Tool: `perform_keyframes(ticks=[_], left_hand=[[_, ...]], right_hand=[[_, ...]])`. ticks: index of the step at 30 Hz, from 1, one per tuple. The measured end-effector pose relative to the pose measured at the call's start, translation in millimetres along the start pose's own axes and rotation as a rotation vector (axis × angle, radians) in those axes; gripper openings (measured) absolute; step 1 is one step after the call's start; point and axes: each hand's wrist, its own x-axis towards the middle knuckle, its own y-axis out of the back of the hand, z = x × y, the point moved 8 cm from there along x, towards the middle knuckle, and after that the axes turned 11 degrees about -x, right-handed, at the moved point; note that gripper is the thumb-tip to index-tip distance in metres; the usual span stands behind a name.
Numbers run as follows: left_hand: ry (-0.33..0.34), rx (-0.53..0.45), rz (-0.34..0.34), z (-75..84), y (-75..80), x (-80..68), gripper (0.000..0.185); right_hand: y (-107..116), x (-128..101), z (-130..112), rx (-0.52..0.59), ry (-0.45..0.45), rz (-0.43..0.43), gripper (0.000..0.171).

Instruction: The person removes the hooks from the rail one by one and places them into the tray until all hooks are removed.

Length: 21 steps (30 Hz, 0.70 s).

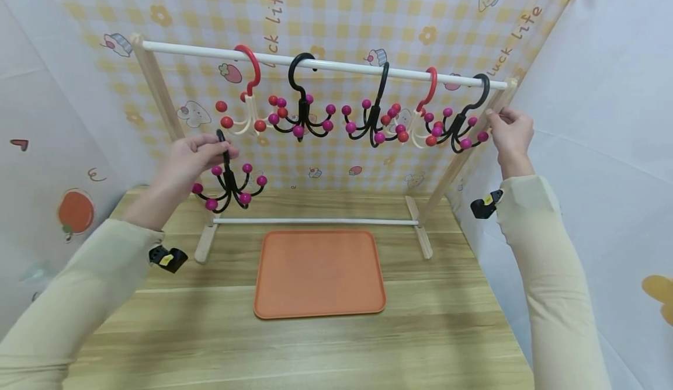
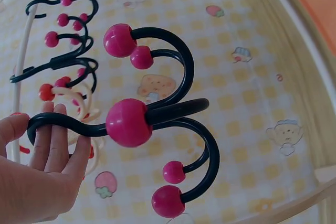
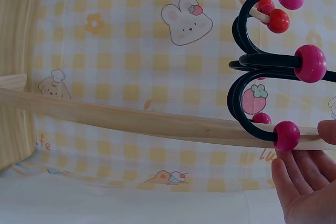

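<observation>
Left hand (image 1: 195, 152): we pinched the black hanger (image 1: 229, 182) by its hook (image 2: 58, 119), likely freeing its prongs (image 2: 190, 70) | right hand (image 1: 511, 134): we pinched the post (image 3: 131, 119), presumably steadying the rack (image 1: 342, 66)

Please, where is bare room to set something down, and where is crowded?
Free: the rectangular orange tray, inside its rim; the wood-grain tabletop in front of it; the white round rail between its left wooden post and the first red hook. Crowded: the rail's right half, where three ball-tipped hangers visually overlap.

The checked backdrop (image 1: 342, 25) reads "Luck life".
</observation>
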Motion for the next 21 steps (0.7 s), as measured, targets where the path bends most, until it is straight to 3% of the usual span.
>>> perform_keyframes(ticks=[3, 11, 18, 21], left_hand=[[0.031, 0.022, -0.023, -12.9, -5.3, -0.1, 0.036], [0.080, 0.025, -0.098, -40.8, -23.4, -0.4, 0.034], [0.118, 0.031, -0.166, -68.6, -40.5, 0.1, 0.031], [0.121, 0.008, -0.178, -81.0, -46.6, 0.6, 0.030]], right_hand=[[-0.1, -2.8, -1.8, -0.017, -0.008, -0.001, 0.032], [-2.9, -57.8, -37.5, -0.066, -0.015, 0.014, 0.042], [-3.0, -59.5, -38.2, -0.062, -0.016, 0.017, 0.043], [-2.2, -44.5, -28.5, -0.082, -0.021, 0.013, 0.044]])
